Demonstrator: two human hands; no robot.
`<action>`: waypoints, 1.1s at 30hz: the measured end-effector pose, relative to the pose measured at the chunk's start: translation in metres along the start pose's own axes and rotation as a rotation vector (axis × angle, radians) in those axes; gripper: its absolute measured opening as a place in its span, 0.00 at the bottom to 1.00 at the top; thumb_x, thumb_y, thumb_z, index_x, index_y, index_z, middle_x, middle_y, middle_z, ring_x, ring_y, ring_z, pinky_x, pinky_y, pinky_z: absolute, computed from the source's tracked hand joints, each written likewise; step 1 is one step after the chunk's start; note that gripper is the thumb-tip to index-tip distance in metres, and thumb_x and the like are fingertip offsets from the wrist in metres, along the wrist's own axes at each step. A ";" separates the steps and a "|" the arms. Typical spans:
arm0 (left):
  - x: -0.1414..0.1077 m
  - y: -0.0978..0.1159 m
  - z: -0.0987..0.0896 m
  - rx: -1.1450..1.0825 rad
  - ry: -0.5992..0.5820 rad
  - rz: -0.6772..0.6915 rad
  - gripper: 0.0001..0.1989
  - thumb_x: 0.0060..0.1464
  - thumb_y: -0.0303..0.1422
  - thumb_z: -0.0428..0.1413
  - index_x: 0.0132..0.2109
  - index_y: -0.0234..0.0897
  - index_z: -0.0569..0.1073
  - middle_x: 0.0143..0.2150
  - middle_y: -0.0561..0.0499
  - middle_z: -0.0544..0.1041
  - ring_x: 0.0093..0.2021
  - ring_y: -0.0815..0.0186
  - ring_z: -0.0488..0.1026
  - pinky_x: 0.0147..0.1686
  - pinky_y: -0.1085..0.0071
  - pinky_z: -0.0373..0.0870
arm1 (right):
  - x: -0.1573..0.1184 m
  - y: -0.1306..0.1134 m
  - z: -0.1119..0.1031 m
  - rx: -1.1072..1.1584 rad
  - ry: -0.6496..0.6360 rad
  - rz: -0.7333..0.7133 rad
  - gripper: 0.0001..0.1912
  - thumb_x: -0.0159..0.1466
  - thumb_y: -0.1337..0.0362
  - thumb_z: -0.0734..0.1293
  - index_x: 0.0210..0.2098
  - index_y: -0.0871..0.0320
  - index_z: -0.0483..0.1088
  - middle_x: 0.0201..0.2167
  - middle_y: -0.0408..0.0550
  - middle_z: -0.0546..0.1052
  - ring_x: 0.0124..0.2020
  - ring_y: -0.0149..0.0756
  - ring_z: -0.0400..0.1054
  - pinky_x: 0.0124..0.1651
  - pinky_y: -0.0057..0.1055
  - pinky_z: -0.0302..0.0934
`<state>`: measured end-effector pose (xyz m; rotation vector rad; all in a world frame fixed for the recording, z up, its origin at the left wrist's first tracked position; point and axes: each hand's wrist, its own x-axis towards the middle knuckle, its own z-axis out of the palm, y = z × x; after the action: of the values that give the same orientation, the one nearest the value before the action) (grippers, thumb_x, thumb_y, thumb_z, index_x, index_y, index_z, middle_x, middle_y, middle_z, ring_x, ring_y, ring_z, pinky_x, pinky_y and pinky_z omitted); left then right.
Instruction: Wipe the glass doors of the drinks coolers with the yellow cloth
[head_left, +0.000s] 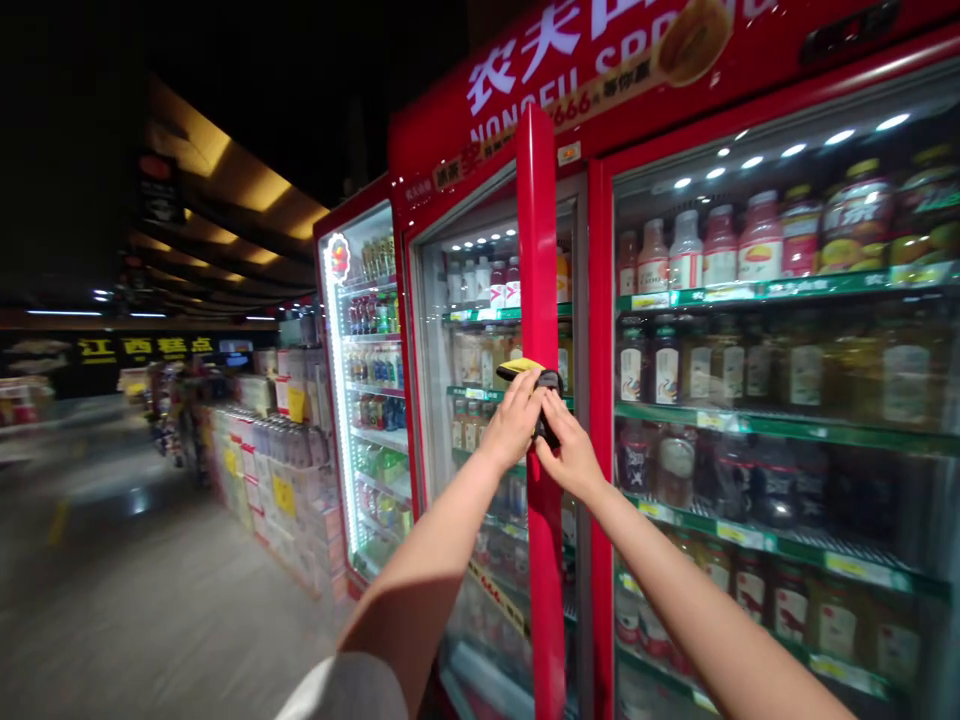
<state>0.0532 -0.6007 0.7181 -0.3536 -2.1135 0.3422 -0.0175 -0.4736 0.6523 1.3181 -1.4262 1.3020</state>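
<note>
A red-framed glass cooler door [538, 230] stands ajar, its narrow edge facing me. At mid-height on this edge is a small yellow-and-black object [523, 367]; its exact kind is hidden by my fingers. My left hand [511, 422] is closed over its left side, fingers pointing up and together. From the right, my right hand [571, 448] presses on its black part [551, 380], fingers bent and close together. The two hands touch or nearly touch at the fingertips. Bottles stand on the shelves behind the door glass.
To the right is a closed glass door with a red frame [602, 400] and shelves of bottled drinks [757, 235]. Another lit drinks cooler [373, 390] stands left. Stacked packs of goods [266, 470] line the grey floor [172, 600] beyond it.
</note>
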 end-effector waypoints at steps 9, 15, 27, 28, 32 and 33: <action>0.048 -0.011 0.060 -0.136 0.130 0.005 0.33 0.52 0.17 0.46 0.65 0.36 0.67 0.68 0.39 0.68 0.69 0.56 0.63 0.65 0.51 0.67 | 0.035 0.066 -0.028 -0.221 0.034 -0.036 0.38 0.52 0.78 0.60 0.61 0.54 0.72 0.60 0.55 0.76 0.60 0.48 0.71 0.63 0.54 0.66; 0.082 -0.042 0.089 -0.245 0.216 0.040 0.35 0.48 0.18 0.49 0.64 0.38 0.69 0.62 0.42 0.74 0.62 0.56 0.69 0.61 0.54 0.69 | 0.077 0.087 -0.039 -0.413 0.168 -0.046 0.26 0.55 0.75 0.63 0.49 0.53 0.79 0.52 0.53 0.81 0.52 0.49 0.75 0.57 0.54 0.69; 0.181 -0.087 0.123 -0.335 0.418 -0.090 0.27 0.65 0.26 0.42 0.69 0.40 0.61 0.71 0.42 0.66 0.72 0.58 0.60 0.70 0.47 0.55 | 0.138 0.110 -0.007 -0.875 0.095 -0.132 0.31 0.70 0.69 0.56 0.72 0.58 0.55 0.70 0.56 0.63 0.75 0.47 0.46 0.71 0.56 0.54; 0.179 -0.089 0.132 -0.325 0.383 -0.062 0.27 0.66 0.27 0.40 0.70 0.40 0.59 0.72 0.42 0.63 0.73 0.59 0.57 0.71 0.47 0.52 | 0.134 0.113 -0.002 -0.917 0.064 -0.106 0.32 0.71 0.68 0.55 0.74 0.58 0.51 0.72 0.55 0.61 0.76 0.47 0.42 0.71 0.56 0.54; 0.156 -0.098 0.159 -0.270 0.342 0.120 0.32 0.63 0.28 0.44 0.73 0.31 0.51 0.76 0.35 0.52 0.77 0.56 0.42 0.72 0.45 0.47 | 0.123 0.123 0.001 -1.064 0.020 -0.082 0.33 0.72 0.69 0.54 0.75 0.53 0.46 0.73 0.50 0.57 0.77 0.44 0.41 0.73 0.55 0.50; 0.153 -0.101 0.161 -0.251 0.339 0.163 0.34 0.62 0.29 0.46 0.73 0.28 0.49 0.76 0.33 0.50 0.78 0.54 0.40 0.72 0.43 0.45 | 0.125 0.123 -0.002 -1.097 0.000 -0.091 0.33 0.72 0.69 0.54 0.75 0.52 0.48 0.73 0.49 0.57 0.76 0.44 0.42 0.74 0.54 0.49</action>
<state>-0.1746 -0.6529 0.7886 -0.6840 -1.7989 0.0993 -0.1586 -0.5021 0.7532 0.6027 -1.6589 0.2915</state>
